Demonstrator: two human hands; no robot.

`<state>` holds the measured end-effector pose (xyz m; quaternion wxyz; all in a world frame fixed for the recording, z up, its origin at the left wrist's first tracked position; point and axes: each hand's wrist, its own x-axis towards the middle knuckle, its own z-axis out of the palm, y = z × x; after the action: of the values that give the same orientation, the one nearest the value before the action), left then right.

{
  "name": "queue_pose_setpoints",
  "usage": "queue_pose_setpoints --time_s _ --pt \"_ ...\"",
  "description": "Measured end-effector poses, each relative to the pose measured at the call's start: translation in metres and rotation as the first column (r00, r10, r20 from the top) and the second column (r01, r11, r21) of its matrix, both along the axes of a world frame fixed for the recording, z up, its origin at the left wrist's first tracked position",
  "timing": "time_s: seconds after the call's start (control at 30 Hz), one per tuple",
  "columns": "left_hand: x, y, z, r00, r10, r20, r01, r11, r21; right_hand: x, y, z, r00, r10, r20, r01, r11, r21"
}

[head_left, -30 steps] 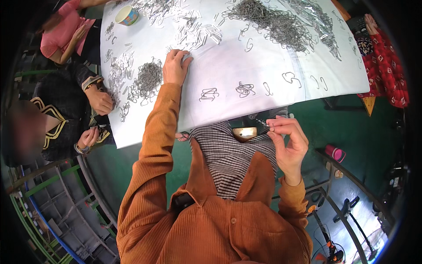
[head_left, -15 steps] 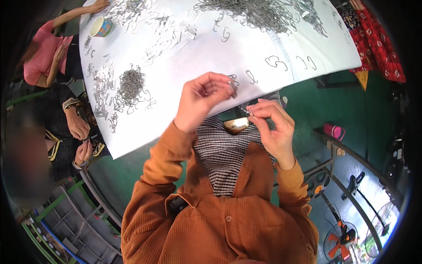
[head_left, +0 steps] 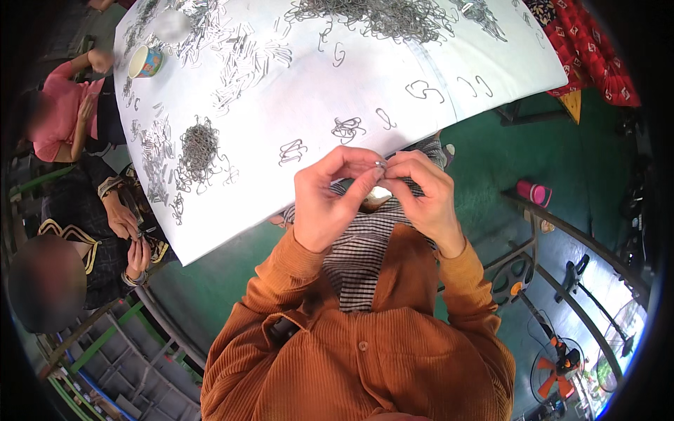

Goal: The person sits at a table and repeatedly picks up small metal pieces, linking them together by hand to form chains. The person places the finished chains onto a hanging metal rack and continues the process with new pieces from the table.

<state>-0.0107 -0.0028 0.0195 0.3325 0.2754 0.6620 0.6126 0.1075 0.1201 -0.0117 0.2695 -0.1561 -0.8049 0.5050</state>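
Note:
Just off the table's near edge, both my hands meet over my lap, fingertips together. My left hand and my right hand pinch a small shiny metal piece between them; fingers hide most of it. On the white table beyond my fingers lies a small heap of bent wire hooks. Left of that is another little group of wire hooks, and on its right a single wire hook. A gold-coloured shiny thing shows partly below my hands.
Large piles of wire hooks and scattered metal strips cover the far table. A paper cup stands far left, near a dark hook pile. Co-workers sit at left, one with hands together. At right are a metal frame and fan.
My left hand has come back from over the table to meet my right hand, which moved slightly left and up. The small hook heap it partly covered now shows. The whole view has shifted slightly.

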Motion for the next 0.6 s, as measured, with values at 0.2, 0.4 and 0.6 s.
queue_pose_setpoints --time_s 0.2,0.4,0.6 --pt "0.01 -0.005 -0.008 1.0 0.015 -0.005 -0.015 1.0 0.011 -0.064 0.059 -0.029 1.0 -0.021 0.01 0.019 0.993 0.115" --pt "0.011 -0.017 -0.004 1.0 0.011 -0.013 -0.012 0.998 -0.066 -0.171 0.103 -0.084 0.91 -0.054 0.411 -0.122 0.912 0.391" --pt "0.007 -0.02 -0.008 1.0 -0.008 -0.003 0.008 1.0 -0.031 -0.172 0.113 -0.105 0.833 -0.062 0.55 -0.209 0.885 0.417"
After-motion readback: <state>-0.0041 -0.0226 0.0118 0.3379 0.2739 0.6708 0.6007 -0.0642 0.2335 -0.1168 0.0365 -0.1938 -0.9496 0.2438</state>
